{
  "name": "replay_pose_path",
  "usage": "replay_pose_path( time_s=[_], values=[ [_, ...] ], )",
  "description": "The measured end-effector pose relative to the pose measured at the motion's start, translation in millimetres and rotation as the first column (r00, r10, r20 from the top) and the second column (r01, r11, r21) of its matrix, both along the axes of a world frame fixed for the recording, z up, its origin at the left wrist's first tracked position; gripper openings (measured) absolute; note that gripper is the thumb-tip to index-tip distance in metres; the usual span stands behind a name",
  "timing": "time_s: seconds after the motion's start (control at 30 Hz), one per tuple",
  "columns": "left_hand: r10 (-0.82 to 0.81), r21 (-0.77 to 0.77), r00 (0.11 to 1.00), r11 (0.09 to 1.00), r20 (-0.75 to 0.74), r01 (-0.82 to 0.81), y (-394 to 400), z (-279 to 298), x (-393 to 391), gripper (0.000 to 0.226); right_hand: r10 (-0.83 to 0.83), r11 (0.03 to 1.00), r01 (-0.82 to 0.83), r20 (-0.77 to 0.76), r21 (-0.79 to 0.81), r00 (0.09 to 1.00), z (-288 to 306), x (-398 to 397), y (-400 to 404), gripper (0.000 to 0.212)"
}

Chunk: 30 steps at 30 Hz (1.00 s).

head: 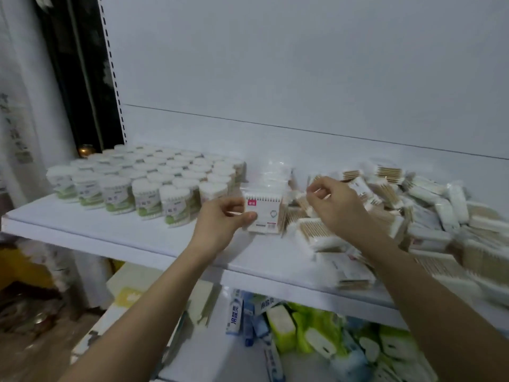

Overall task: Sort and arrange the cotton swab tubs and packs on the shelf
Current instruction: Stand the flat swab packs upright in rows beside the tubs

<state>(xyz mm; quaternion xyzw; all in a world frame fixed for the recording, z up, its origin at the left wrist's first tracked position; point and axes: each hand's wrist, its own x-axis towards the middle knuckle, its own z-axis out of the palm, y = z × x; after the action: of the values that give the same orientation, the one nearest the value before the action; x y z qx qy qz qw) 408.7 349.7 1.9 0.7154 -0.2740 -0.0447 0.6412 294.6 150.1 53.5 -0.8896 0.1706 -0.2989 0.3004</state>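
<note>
White shelf [115,230]: tubs [143,180] done in rows left of the upright pack [265,213], which I steady with left hand [220,216] pinching. Right hand [334,202], fingers curled, grip unclear; loose packs [413,216] right of it remain unsorted.

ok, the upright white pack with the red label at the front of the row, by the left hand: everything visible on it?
The upright white swab pack with the red label is a flat, squarish clear-plastic pack with a white printed face, a small red tag at its upper left and a faint grey emblem; wooden sticks show along its right edge. It stands on the white shelf at the front of a row of similar packs. The left hand holds its left edge, thumb on the face.
</note>
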Motion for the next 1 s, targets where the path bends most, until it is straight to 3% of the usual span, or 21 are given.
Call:
replay_pose_path(
  time_s=[0.1, 0.17, 0.37, 0.63, 0.8, 1.0],
  values=[
    [0.002, -0.004, 0.999, 1.000, -0.035, -0.003, -3, -18, 1, 0.032, -0.130, 0.983, 0.113, -0.114, -0.144, 0.985, -22, -15, -4, 0.006],
    [0.037, 0.038, 0.999, 0.999, 0.018, -0.038, -8, -21, -2, 0.027, -0.156, 0.971, 0.115, -0.194, -0.209, 0.969, -34, -22, -3, 0.007],
    [0.035, 0.094, 0.995, 0.995, 0.093, -0.044, -17, -18, 1, 0.029, -0.192, 0.949, 0.148, -0.139, -0.278, 0.972, -47, -26, 2, 0.010],
    [-0.009, 0.096, 0.995, 0.995, 0.101, -0.001, -15, -13, 6, 0.048, -0.129, 0.988, 0.102, -0.264, -0.113, 0.956, -21, -21, -10, 0.012],
    [0.090, -0.010, 0.984, 0.996, 0.153, -0.090, -32, 18, 24, 0.025, -0.120, 0.988, 0.101, -0.173, -0.114, 0.978, -2, -3, -29, 0.013],
    [0.062, 0.173, 0.977, 0.980, 0.204, -0.098, -70, 40, 62, 0.022, -0.018, 0.993, 0.000, -0.158, -0.114, 0.987, 20, 58, -62, 0.014]
  ],
)
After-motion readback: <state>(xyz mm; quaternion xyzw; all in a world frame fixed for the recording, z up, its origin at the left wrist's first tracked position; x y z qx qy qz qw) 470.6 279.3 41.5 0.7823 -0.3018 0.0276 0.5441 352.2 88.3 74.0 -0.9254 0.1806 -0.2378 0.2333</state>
